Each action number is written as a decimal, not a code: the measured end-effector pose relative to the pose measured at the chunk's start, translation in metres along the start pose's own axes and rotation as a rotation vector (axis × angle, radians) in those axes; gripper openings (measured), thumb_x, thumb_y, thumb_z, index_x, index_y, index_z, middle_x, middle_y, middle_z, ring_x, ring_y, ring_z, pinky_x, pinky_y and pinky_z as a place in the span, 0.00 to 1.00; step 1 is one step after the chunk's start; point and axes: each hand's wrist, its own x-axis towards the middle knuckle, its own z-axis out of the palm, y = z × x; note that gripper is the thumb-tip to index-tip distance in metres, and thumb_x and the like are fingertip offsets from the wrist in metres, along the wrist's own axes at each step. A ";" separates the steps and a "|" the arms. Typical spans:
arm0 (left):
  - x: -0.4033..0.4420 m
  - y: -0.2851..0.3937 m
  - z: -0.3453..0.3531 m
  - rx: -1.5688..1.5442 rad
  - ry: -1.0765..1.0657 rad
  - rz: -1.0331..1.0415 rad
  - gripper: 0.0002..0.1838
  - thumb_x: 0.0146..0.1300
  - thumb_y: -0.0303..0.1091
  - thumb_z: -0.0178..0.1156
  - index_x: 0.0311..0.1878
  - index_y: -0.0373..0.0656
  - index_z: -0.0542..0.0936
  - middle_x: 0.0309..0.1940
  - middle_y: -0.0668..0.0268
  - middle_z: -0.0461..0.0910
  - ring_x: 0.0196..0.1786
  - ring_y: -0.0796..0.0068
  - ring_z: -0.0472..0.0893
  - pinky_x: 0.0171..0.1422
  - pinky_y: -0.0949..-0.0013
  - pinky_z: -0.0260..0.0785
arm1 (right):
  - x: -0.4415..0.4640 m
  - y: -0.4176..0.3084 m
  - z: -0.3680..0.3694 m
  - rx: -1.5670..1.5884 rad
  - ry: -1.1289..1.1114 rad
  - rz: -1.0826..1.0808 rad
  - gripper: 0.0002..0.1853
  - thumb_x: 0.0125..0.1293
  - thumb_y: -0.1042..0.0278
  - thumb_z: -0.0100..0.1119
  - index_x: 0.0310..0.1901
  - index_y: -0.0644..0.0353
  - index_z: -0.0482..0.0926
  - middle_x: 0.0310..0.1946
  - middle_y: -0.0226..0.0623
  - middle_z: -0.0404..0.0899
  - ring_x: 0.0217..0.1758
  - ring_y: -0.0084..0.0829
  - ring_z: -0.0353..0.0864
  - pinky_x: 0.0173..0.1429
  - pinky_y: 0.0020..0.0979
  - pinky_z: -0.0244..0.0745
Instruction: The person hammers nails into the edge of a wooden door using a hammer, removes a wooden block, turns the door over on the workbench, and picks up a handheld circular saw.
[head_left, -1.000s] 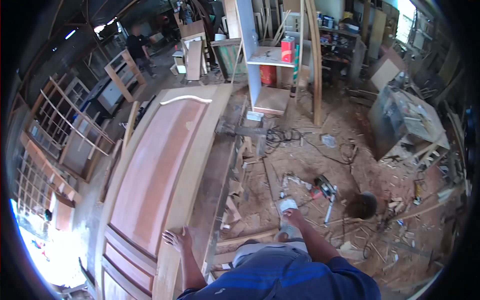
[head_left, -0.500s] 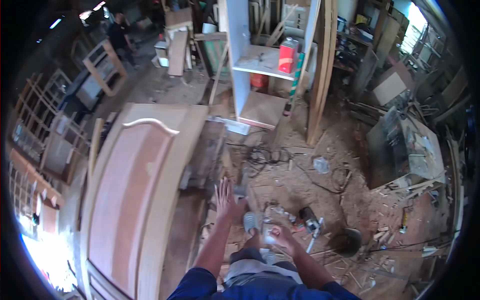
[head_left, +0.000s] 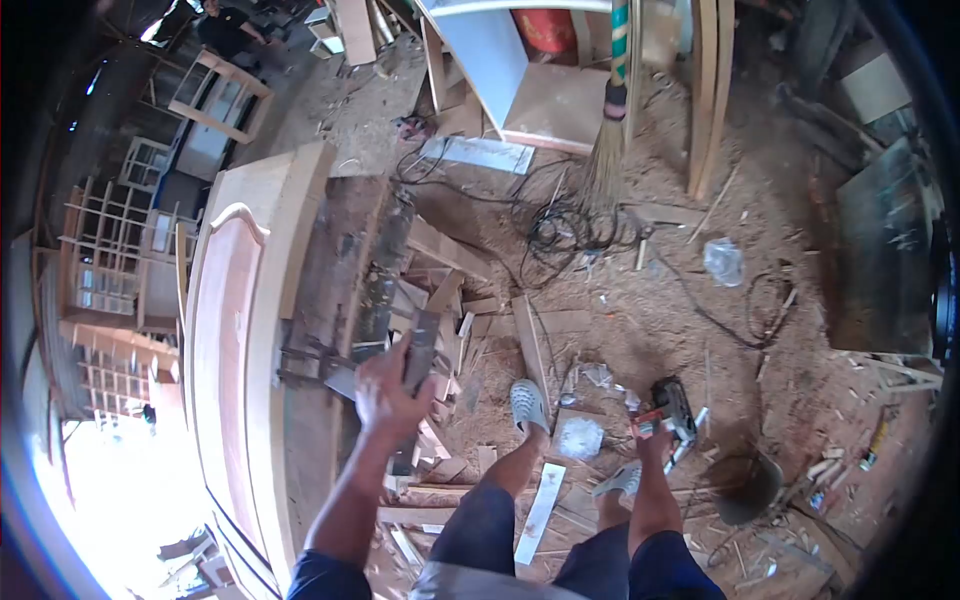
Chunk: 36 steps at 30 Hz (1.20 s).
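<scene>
My left hand [head_left: 393,398] rests on a narrow grey board [head_left: 422,350] at the side of the workbench, thumb and fingers spread across it. Bent low, my right hand [head_left: 655,443] closes on the nail gun [head_left: 674,405] lying on the floor; the tool has a dark body, a red part and a pale bar, and most of my fingertips are hidden. To the left of my left hand, a large wooden door panel [head_left: 232,300] with a curved moulding lies on the bench [head_left: 325,240].
Wood scraps and sawdust cover the floor, with a coiled black cable [head_left: 560,230] ahead. A broom [head_left: 607,140] leans by a cabinet [head_left: 565,95]. A bucket-like container [head_left: 752,490] stands right of my feet. Another person [head_left: 228,32] is at the far left.
My view has tilted down and I have bent lower. My left hand has come down onto the board, and my right hand has moved right and down to the nail gun.
</scene>
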 end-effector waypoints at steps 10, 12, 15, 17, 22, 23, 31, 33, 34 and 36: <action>-0.015 -0.036 0.023 -0.184 0.002 -0.196 0.44 0.67 0.45 0.75 0.84 0.41 0.72 0.76 0.53 0.78 0.74 0.58 0.79 0.81 0.54 0.68 | 0.082 0.133 0.086 -0.247 -0.093 0.131 0.27 0.58 0.55 0.75 0.61 0.46 0.88 0.56 0.52 0.90 0.60 0.57 0.90 0.66 0.54 0.86; -0.015 -0.024 0.027 -0.147 0.035 -0.188 0.44 0.67 0.44 0.75 0.84 0.40 0.72 0.76 0.52 0.77 0.75 0.57 0.78 0.81 0.54 0.67 | 0.096 0.148 0.086 -0.152 -0.138 0.047 0.29 0.56 0.53 0.76 0.60 0.50 0.88 0.53 0.54 0.91 0.59 0.61 0.90 0.64 0.54 0.86; -0.015 -0.029 0.027 -0.073 0.022 -0.142 0.43 0.69 0.43 0.75 0.84 0.40 0.71 0.76 0.52 0.77 0.76 0.57 0.77 0.80 0.54 0.68 | 0.124 0.163 0.107 -0.081 -0.273 0.111 0.36 0.56 0.46 0.77 0.64 0.56 0.86 0.55 0.61 0.89 0.62 0.61 0.89 0.66 0.55 0.84; -0.015 -0.043 0.025 -0.018 0.042 -0.043 0.43 0.70 0.42 0.75 0.84 0.39 0.71 0.76 0.51 0.77 0.75 0.57 0.77 0.79 0.53 0.69 | 0.135 0.138 0.087 0.024 -0.321 0.114 0.39 0.57 0.44 0.77 0.67 0.59 0.85 0.56 0.61 0.90 0.62 0.57 0.90 0.66 0.54 0.84; -0.012 -0.027 0.029 -0.026 0.027 -0.026 0.47 0.58 0.38 0.76 0.83 0.40 0.72 0.72 0.48 0.81 0.69 0.51 0.82 0.79 0.47 0.68 | 0.069 -0.027 -0.068 0.628 -0.428 -0.028 0.28 0.57 0.62 0.80 0.61 0.59 0.89 0.44 0.33 0.93 0.45 0.32 0.90 0.53 0.38 0.86; -0.007 -0.024 0.025 -0.033 0.017 0.011 0.48 0.57 0.38 0.76 0.83 0.41 0.72 0.70 0.48 0.82 0.68 0.50 0.83 0.78 0.46 0.68 | 0.055 -0.043 -0.080 0.851 -0.596 0.020 0.26 0.64 0.66 0.84 0.63 0.58 0.87 0.39 0.27 0.90 0.38 0.24 0.88 0.44 0.34 0.84; 0.004 -0.013 -0.021 -0.119 -0.109 -0.068 0.49 0.62 0.50 0.68 0.85 0.40 0.67 0.73 0.47 0.80 0.72 0.50 0.82 0.85 0.45 0.60 | -0.113 -0.375 -0.215 0.321 -0.441 -0.390 0.17 0.64 0.67 0.82 0.52 0.59 0.88 0.36 0.27 0.88 0.39 0.21 0.85 0.44 0.31 0.79; 0.007 -0.012 -0.026 -0.183 -0.124 -0.076 0.48 0.63 0.50 0.67 0.85 0.40 0.67 0.74 0.47 0.79 0.75 0.49 0.80 0.85 0.45 0.60 | -0.152 -0.447 -0.250 0.345 -0.430 -0.508 0.17 0.63 0.69 0.80 0.53 0.60 0.88 0.37 0.27 0.88 0.41 0.22 0.86 0.46 0.31 0.80; 0.008 -0.013 -0.028 -0.202 -0.137 -0.090 0.48 0.64 0.50 0.67 0.84 0.40 0.66 0.75 0.46 0.79 0.76 0.49 0.79 0.85 0.45 0.60 | -0.182 -0.491 -0.281 0.447 -0.431 -0.498 0.14 0.64 0.72 0.77 0.51 0.59 0.88 0.35 0.26 0.86 0.37 0.20 0.84 0.42 0.30 0.78; 0.000 -0.020 -0.025 -0.262 -0.129 -0.063 0.48 0.66 0.50 0.66 0.85 0.39 0.64 0.77 0.46 0.76 0.78 0.49 0.77 0.83 0.44 0.59 | -0.208 -0.554 -0.321 0.499 -0.517 -0.518 0.12 0.66 0.71 0.76 0.50 0.60 0.88 0.37 0.26 0.87 0.40 0.21 0.84 0.45 0.33 0.80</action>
